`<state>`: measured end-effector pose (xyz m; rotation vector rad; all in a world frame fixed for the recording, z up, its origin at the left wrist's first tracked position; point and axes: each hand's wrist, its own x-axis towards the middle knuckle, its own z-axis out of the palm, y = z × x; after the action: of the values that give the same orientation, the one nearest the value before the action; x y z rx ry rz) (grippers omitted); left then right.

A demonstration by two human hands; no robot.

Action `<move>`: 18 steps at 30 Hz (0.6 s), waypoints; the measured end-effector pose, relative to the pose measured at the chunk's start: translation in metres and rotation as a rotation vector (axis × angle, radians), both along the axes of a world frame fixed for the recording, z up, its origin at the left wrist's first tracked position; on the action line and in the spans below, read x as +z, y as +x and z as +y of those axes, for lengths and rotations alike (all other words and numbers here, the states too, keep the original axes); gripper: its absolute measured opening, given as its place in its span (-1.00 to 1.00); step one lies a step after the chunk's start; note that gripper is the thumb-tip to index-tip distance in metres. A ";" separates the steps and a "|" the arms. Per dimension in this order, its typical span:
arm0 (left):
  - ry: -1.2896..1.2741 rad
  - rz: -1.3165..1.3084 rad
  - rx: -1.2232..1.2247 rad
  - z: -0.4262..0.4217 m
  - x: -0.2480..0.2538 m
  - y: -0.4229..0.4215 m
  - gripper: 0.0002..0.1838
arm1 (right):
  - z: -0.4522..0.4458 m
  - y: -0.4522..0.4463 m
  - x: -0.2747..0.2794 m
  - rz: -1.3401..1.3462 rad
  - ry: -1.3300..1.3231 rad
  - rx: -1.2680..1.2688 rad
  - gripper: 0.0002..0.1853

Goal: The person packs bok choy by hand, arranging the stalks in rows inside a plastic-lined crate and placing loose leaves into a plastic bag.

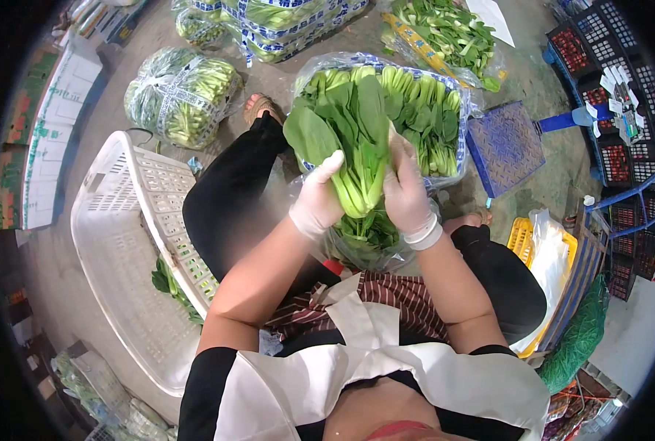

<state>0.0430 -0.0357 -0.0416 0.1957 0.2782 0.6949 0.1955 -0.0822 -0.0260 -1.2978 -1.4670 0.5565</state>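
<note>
Both of my hands wear thin white gloves. Between them a bunch of leafy greens (357,158) is held upright, leaves up and pale stems down. My left hand (319,195) grips its left side, and my right hand (407,184) has its fingers around the right side. Behind the bunch lies a plastic-lined package (449,140) packed with rows of similar greens. Under my hands, more dark leaves (368,239) rest in a clear plastic bag between my legs.
A white plastic basket (133,213) stands at the left with some leaves inside. Wrapped bundles of greens (184,99) lie at the upper left, loose greens (452,33) at the top. On the right are a blue metal scale (507,147), a yellow crate (520,239) and stacked black crates (621,95).
</note>
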 end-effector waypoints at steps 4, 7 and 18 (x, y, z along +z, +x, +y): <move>0.010 -0.120 0.018 0.000 0.004 0.002 -0.33 | -0.011 0.001 0.022 0.153 0.041 0.089 -0.45; 0.041 -0.096 0.052 -0.001 0.006 0.000 -0.31 | -0.008 -0.005 0.038 -0.297 0.050 -0.044 -0.46; 0.156 -0.157 0.010 0.007 0.013 -0.002 -0.23 | -0.022 0.006 0.033 0.908 -0.292 0.116 -0.75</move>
<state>0.0412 -0.0284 -0.0287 0.2870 0.0749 0.7379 0.2019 -0.1043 0.0069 -0.9541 -0.7111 1.2723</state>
